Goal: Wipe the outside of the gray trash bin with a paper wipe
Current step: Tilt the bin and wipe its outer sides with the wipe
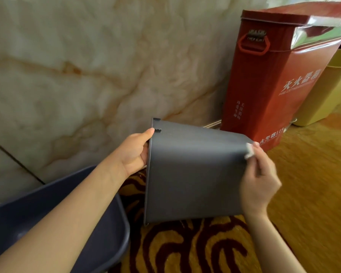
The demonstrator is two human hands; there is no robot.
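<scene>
The gray trash bin (193, 174) is held up on its side above the carpet, its open rim to the left and its base to the right. My left hand (134, 152) grips the rim, thumb on the outside, fingers hidden inside. My right hand (261, 180) is at the bin's base end and pinches a small white paper wipe (249, 151), pressed against the upper right corner of the bin.
A red fire-extinguisher box (280, 75) stands against the marble wall (77, 66) just behind the bin. A yellow bin (327, 89) is at the far right. A dark blue plastic tub (98, 233) lies under my left forearm. Patterned yellow and maroon carpet (195, 249) covers the floor.
</scene>
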